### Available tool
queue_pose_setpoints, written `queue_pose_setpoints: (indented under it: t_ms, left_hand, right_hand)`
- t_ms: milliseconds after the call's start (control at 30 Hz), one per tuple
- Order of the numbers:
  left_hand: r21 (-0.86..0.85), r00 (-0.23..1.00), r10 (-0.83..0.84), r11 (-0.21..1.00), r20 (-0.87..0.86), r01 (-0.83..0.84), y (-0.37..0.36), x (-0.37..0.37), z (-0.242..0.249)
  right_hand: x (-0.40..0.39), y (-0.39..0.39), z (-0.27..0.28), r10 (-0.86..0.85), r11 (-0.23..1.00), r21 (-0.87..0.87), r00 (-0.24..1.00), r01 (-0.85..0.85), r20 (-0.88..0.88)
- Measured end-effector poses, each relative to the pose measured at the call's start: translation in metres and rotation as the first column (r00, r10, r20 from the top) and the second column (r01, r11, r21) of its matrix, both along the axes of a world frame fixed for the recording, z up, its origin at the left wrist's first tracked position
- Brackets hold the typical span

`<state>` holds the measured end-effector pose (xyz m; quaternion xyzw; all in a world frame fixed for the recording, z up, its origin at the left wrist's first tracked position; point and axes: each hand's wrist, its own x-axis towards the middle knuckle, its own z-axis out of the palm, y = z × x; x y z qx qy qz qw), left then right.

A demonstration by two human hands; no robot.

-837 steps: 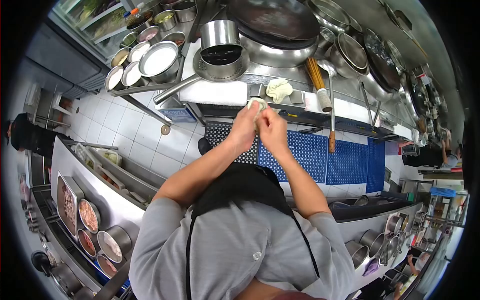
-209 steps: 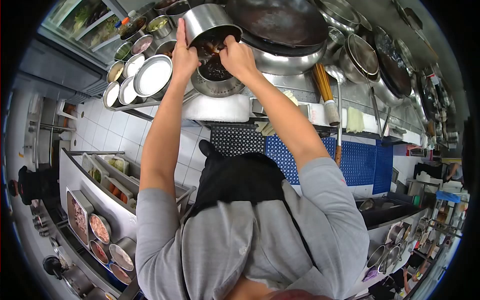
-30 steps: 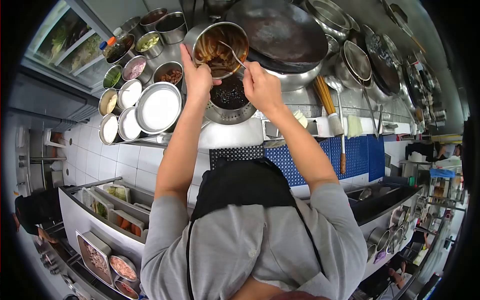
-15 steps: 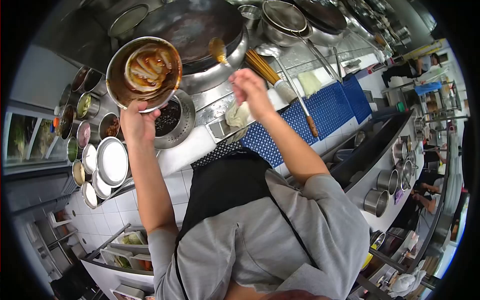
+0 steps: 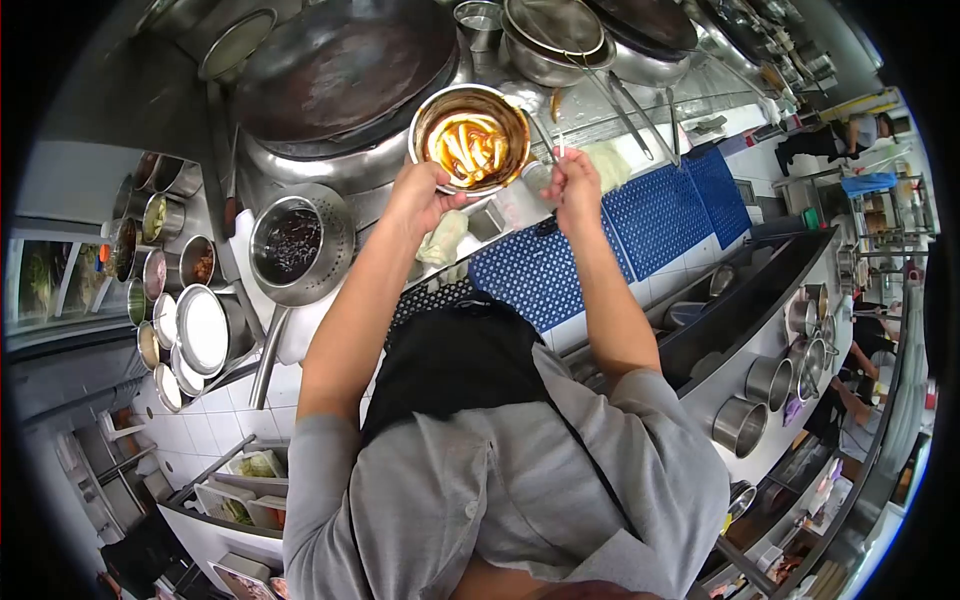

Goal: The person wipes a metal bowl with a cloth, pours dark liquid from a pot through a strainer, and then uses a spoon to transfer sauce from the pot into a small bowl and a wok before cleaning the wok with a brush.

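My left hand point(image 5: 425, 197) grips the rim of a steel bowl point(image 5: 419, 126) on its near left side. Brown sauce coats the inside of the bowl, over pale strips point(image 5: 470, 150). My right hand point(image 5: 578, 185) is closed around the thin handle of a sauce-coated spoon point(image 5: 555, 103), just right of the bowl. The spoon's head points away from me and sits apart from the bowl. Behind the bowl lies a large dark wok point(image 5: 345, 65).
A perforated steel pot point(image 5: 335, 255) with dark contents stands left of my left arm. Seasoning containers point(image 5: 203, 330) crowd the far left. A crumpled cloth point(image 5: 443, 238) lies near the counter edge, and blue perforated matting point(image 5: 550, 270) runs to the right. Other people are at far right.
The bowl in my left hand has moved right, away from the perforated pot. My right hand has shifted right with the spoon. The view has turned slightly.
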<state>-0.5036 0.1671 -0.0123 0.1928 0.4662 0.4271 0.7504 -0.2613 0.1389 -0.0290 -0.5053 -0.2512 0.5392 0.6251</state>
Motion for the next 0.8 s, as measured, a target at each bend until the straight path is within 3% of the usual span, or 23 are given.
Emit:
queue_pose_setpoints:
  t_ms: [100, 233, 333, 500, 600, 800]
  left_hand:
    - [-0.026, 0.998, 0.062, 0.998, -0.004, -0.062, 0.009, 0.013, -0.014]
    - [-0.15, 0.995, 0.093, 0.984, -0.042, -0.098, 0.016, 0.013, -0.018]
    - [-0.15, 0.995, 0.1, 0.984, 0.013, -0.097, 0.018, 0.005, -0.023]
    - [-0.171, 0.989, 0.151, 0.974, 0.0, -0.149, 0.008, -0.009, -0.021]
    - [-0.168, 0.989, 0.146, 0.975, -0.03, -0.149, 0.002, -0.012, -0.019]
    - [-0.168, 0.987, 0.152, 0.973, -0.056, -0.16, -0.005, -0.006, -0.016]
  right_hand:
    - [-0.003, 0.006, -0.029, 0.005, 0.997, 0.076, 1.0, -0.003, -0.03]
    - [0.022, 0.034, -0.046, -0.094, 0.989, 0.146, 0.885, 0.03, 0.456]
    - [0.039, 0.058, -0.044, 0.078, 0.997, -0.046, 0.585, -0.069, 0.808]
    - [0.032, 0.098, -0.044, 0.324, 0.944, -0.295, 0.242, -0.149, 0.915]
    - [0.018, 0.109, -0.044, 0.425, 0.902, -0.404, 0.147, -0.153, 0.893]
    - [0.02, 0.123, -0.048, 0.529, 0.841, -0.497, 0.131, -0.215, 0.839]
